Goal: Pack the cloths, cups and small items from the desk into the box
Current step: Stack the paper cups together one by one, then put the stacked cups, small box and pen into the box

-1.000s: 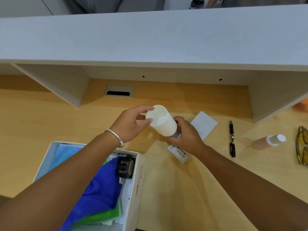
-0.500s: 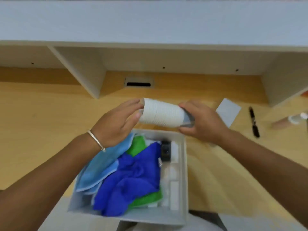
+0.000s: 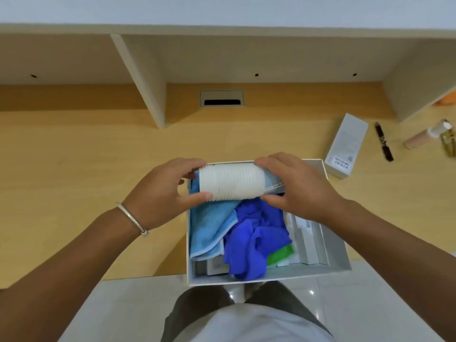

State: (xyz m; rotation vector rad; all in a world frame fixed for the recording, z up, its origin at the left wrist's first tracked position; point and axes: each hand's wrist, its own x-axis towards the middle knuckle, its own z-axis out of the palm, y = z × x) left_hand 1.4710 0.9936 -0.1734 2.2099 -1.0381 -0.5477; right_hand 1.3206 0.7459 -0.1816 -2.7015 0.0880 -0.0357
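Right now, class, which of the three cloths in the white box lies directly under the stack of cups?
The light blue cloth, spread along the box's left side beneath the cups; the crumpled dark blue cloth and green cloth lie nearer the person.

A light wooden desk (image 3: 74, 169) fills the middle of the frame. A white open box (image 3: 336, 245) sits at its near edge, lower centre, overhanging the floor. At the upper right lie a small white carton (image 3: 346, 144) (barcode label on its near end), a black pen (image 3: 383, 145), a beige tube (image 3: 427, 137) and yellow-tinted glasses (image 3: 449, 143). A cable grommet (image 3: 222, 98) is set in the top, upper centre.
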